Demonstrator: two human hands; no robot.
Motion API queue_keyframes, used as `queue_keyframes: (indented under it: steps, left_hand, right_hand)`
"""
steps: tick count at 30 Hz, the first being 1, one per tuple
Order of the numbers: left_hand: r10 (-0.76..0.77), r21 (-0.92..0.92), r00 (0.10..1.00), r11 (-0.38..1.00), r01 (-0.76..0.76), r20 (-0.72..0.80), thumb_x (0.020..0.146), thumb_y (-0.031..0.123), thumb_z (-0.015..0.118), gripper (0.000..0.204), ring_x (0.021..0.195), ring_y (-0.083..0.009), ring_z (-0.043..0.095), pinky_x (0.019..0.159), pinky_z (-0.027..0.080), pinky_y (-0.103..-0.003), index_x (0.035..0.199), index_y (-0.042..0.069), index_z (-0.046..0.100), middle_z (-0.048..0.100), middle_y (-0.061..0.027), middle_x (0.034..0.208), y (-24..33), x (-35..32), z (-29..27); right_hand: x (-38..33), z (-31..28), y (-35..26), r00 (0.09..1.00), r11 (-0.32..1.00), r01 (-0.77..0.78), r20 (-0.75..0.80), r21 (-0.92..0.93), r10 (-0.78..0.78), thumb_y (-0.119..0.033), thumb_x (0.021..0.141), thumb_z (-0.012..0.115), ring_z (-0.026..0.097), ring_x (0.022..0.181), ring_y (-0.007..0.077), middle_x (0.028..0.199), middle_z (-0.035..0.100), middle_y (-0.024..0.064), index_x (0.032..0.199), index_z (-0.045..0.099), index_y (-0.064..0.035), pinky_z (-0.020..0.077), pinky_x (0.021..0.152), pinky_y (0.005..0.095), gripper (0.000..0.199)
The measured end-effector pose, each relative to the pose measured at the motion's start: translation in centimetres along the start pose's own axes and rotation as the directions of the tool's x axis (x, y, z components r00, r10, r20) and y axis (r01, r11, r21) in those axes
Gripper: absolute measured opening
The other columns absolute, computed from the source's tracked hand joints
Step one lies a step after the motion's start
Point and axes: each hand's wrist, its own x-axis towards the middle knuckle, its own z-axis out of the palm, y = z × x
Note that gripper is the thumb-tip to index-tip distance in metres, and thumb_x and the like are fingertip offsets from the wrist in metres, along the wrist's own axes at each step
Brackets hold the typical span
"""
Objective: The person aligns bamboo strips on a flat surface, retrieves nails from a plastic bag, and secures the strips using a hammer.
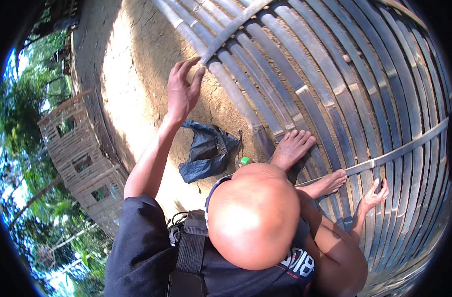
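My left hand (183, 91) reaches out with thumb and fingers apart. Its fingertips are at the near left end of a bamboo cross strip (236, 27); whether they touch it I cannot tell. That strip lies across long, dark bamboo slats (330, 99) set side by side with narrow gaps. Low over the slats on the right is my right hand (373, 197), its thumb and forefinger parted and nothing visible between them. Close by, a second cross strip (409, 148) runs over the slats. My bare feet (292, 148) rest on the slatted panel, beyond my bent knee.
On the cracked earth ground (151, 54) beside the panel lies a crumpled dark plastic bag (203, 161). A small green and black object (244, 161) sits near my foot, partly hidden by my knee. A woven bamboo wall (82, 158) with openings stands at left, before trees.
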Motion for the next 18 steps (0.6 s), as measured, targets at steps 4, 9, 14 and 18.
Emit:
queue_keyframes:
  steps: [4,9,14,18]
  left_hand:
    - [-0.58,0.32,0.814,0.777,0.542,0.029,0.082,0.063,0.077,0.103,0.133,-0.0468,0.046,0.112,0.038,-0.053,0.151,-0.003,0.041,0.047,-0.0346,0.141,-10.7,-15.9,-4.5]
    - [-0.812,0.064,0.453,0.508,0.859,0.367,0.064,0.076,0.083,0.148,0.155,-0.0519,0.003,0.125,0.017,-0.055,0.164,0.005,0.0,0.0,-0.0401,0.164,-10.8,-28.0,4.7]
    - [-0.903,-0.013,0.39,0.394,0.919,0.181,0.067,0.071,0.085,0.141,0.153,-0.045,0.02,0.123,0.027,-0.052,0.163,0.001,0.011,0.008,-0.0338,0.165,-7.8,-26.2,12.4]
    - [-0.95,-0.04,0.312,0.312,0.949,-0.012,0.093,0.053,0.069,0.083,0.129,-0.0371,0.054,0.112,0.041,-0.044,0.149,-0.002,0.044,0.055,-0.0246,0.14,-9.2,-25.1,14.5]
  right_hand:
    - [2.7,-0.7,-0.6,0.946,0.917,-0.322,0.053,0.237,0.319,-0.032,0.093,0.078,0.06,0.093,0.0401,0.101,0.064,0.0199,0.104,0.069,0.0005,0.0504,0.085,0.0517,0.035]
    - [11.9,1.2,-2.2,0.997,0.944,-0.081,0.035,0.319,0.074,-0.031,0.097,0.072,0.062,0.1,0.0339,0.107,0.066,0.0199,0.117,0.068,0.0002,0.0512,0.087,0.0444,0.038]
    - [16.1,-0.5,-7.3,0.996,0.944,0.008,0.079,0.331,-0.036,-0.027,0.103,0.064,0.057,0.114,0.0301,0.116,0.061,0.0154,0.119,0.068,-0.0014,0.0443,0.099,0.0411,0.031]
    - [14.6,-2.8,-10.2,0.995,0.927,-0.05,0.103,0.372,0.012,-0.031,0.101,0.065,0.058,0.112,0.0321,0.115,0.06,0.0169,0.115,0.068,-0.0009,0.0443,0.101,0.0427,0.033]
